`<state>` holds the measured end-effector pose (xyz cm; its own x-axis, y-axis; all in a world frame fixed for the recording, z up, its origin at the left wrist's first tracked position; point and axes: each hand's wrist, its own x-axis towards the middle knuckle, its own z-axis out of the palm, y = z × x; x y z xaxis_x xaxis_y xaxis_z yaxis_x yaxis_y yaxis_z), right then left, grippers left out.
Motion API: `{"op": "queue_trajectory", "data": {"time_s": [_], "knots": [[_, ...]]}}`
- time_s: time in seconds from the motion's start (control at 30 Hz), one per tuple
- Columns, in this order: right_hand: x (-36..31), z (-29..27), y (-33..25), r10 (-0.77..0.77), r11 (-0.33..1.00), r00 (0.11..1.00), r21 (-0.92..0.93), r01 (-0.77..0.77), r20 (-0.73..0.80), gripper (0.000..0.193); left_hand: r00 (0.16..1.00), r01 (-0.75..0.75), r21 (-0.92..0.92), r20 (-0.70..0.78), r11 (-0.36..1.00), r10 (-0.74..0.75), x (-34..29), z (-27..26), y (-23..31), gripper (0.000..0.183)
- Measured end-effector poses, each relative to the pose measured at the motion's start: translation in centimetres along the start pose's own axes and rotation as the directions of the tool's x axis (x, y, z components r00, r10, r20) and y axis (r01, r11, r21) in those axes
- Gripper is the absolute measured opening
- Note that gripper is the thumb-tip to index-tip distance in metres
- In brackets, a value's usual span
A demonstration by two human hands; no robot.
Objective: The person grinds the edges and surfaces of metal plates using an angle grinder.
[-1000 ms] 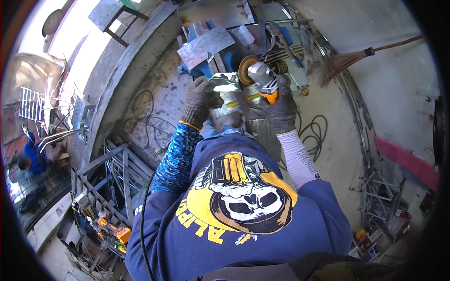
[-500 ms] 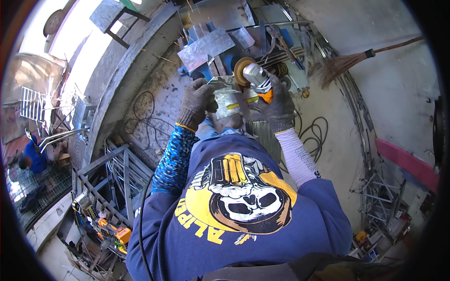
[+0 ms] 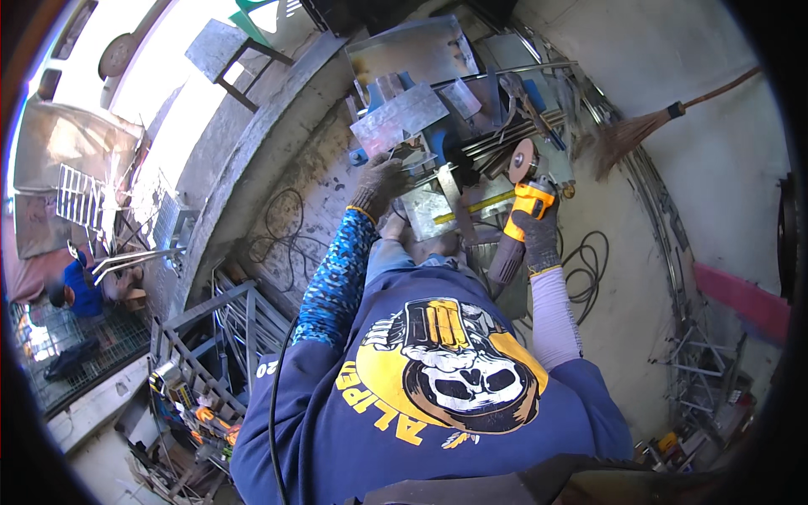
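- One view: from the person's head, the left of two side-by-side fisheye cameras.
- It looks down over the shirt to the left hand and right hand.
- The shirt is nearest, filling the lower middle; the hands lie farther off.
- Wide coverage reaches the broom, right.

Pale, scuffed floor to the right of the right hand, bordered by a smooth light-grey wall with a pink-red band low along it. To the left of the left hand, darker, stained ground, then a low concrete ledge. Past it, farther ahead and leftward of both hands, strong white daylight, a grey stool with dark legs, and part of a green chair.
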<state>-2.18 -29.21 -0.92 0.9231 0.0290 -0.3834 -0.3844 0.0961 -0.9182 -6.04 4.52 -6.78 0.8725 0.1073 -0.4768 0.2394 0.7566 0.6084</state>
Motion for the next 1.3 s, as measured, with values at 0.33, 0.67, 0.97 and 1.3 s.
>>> {"op": "queue_trajectory", "data": {"time_s": [0.33,0.67,0.97,1.3], "knots": [[-6.6,-0.5,0.7,0.134,0.746,0.985,0.643,-0.172,0.108,0.066,0.979,0.188,0.689,-0.188,0.7,-0.078,3.2,-0.1,0.7,0.029],[-12.1,1.8,4.2,0.052,0.803,0.987,0.594,0.048,-0.149,0.066,0.997,-0.042,0.977,0.055,0.209,-0.061,3.7,-0.5,3.3,0.063],[-15.7,3.9,3.3,0.041,0.736,0.974,0.666,0.123,-0.225,0.064,0.988,-0.154,0.983,0.15,0.098,0.042,3.8,-2.0,3.1,0.052],[-17.5,3.5,4.9,0.049,0.814,0.963,0.569,0.116,-0.267,0.052,0.93,-0.337,0.913,0.361,-0.23,0.07,3.4,0.5,4.3,0.031]]}}
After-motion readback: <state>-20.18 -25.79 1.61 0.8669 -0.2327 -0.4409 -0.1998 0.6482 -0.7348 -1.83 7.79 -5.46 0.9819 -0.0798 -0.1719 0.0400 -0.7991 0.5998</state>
